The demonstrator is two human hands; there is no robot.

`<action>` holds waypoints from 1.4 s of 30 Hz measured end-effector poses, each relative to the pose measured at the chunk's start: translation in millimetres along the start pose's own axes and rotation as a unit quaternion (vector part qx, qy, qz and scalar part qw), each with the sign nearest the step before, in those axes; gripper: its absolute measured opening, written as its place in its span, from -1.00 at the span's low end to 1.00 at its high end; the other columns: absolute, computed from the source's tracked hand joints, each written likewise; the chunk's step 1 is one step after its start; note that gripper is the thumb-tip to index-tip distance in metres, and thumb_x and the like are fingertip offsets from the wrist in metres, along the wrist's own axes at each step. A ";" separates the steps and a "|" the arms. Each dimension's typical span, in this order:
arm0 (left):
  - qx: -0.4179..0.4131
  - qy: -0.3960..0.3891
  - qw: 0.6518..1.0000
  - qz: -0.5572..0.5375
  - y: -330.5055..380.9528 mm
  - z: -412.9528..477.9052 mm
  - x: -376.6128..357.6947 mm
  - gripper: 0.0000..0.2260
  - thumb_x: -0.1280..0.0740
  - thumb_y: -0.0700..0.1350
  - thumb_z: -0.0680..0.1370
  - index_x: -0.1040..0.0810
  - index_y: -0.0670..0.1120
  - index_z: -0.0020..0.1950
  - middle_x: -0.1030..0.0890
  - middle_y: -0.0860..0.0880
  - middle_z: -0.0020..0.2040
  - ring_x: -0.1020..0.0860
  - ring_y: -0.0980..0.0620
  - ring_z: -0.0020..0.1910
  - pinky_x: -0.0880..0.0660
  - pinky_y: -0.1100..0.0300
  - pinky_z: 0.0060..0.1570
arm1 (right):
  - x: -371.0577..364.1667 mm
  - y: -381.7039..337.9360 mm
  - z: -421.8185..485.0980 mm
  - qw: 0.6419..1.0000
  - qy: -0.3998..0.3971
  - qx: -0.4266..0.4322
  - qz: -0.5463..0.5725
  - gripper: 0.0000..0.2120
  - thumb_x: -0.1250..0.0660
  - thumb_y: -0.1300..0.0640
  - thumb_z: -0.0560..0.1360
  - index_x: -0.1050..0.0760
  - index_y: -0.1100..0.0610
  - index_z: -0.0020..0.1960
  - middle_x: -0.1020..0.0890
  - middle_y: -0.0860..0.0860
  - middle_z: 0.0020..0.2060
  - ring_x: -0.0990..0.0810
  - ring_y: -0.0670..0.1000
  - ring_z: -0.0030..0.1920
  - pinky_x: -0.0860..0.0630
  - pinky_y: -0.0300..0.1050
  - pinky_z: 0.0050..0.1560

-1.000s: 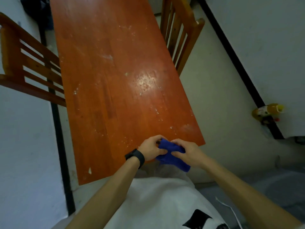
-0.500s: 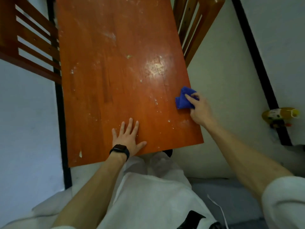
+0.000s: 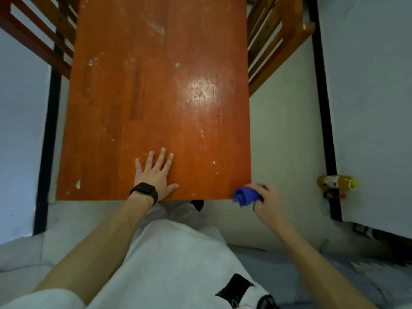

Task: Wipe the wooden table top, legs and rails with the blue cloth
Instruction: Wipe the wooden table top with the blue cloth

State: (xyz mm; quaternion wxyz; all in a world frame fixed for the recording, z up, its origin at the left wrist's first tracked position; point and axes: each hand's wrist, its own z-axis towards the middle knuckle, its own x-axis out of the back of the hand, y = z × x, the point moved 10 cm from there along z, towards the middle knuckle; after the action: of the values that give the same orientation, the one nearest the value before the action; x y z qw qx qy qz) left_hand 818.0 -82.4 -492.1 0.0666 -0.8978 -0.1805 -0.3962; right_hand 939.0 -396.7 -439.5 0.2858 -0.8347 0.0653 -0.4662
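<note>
Cloth slid to table corner, bunched in right fingers

A slatted wooden chair stood at the upper left of the view, and a second chair stood at the upper right. A yellow bottle was positioned on the pale floor, just beside the black baseboard of the white wall on the right.

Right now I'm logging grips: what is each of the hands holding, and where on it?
The right hand grips the bunched blue cloth by its right side. The left hand holds nothing; it lies flat on the table top.
</note>
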 end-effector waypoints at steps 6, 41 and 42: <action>0.013 -0.005 1.000 -0.022 -1.4 -3.1 -1.4 -0.14 -0.11 0.42 0.52 0.37 0.14 0.55 0.37 0.02 0.57 0.27 -0.16 0.57 0.22 -0.35 0.43 | 19.8 -102.2 120.2 0.991 0.051 0.057 -0.110 -0.43 -0.26 0.17 0.46 -0.34 -0.03 0.47 -0.34 0.07 0.45 -0.32 0.18 0.37 -0.28 0.13 0.42; 0.023 -0.012 0.996 -0.084 -5.8 1.8 -15.0 -0.17 -0.06 0.43 0.51 0.50 0.23 0.47 0.53 0.11 0.48 0.42 -0.10 0.52 0.29 -0.38 0.40 | -20.3 -158.1 204.3 0.977 -0.011 0.089 -0.196 -0.48 -0.20 0.12 0.46 -0.36 -0.10 0.42 -0.33 -0.05 0.44 -0.27 0.22 0.33 -0.36 0.19 0.26; 0.022 -0.015 0.996 -0.090 -5.9 1.4 -15.8 -0.16 -0.07 0.43 0.51 0.50 0.23 0.47 0.52 0.11 0.49 0.42 -0.10 0.52 0.30 -0.37 0.41 | -29.5 -159.0 185.2 0.972 -0.004 0.125 -0.198 -0.54 -0.18 0.11 0.45 -0.44 -0.08 0.33 -0.41 -0.02 0.37 -0.33 0.24 0.26 -0.43 0.18 0.15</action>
State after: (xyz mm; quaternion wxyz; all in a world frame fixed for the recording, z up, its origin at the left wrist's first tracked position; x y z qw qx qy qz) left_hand 806.9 -80.9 -504.8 0.0476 -0.8821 -0.2705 -0.3828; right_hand 1048.6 -176.9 -450.2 0.2896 -0.7905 -0.1613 -0.5150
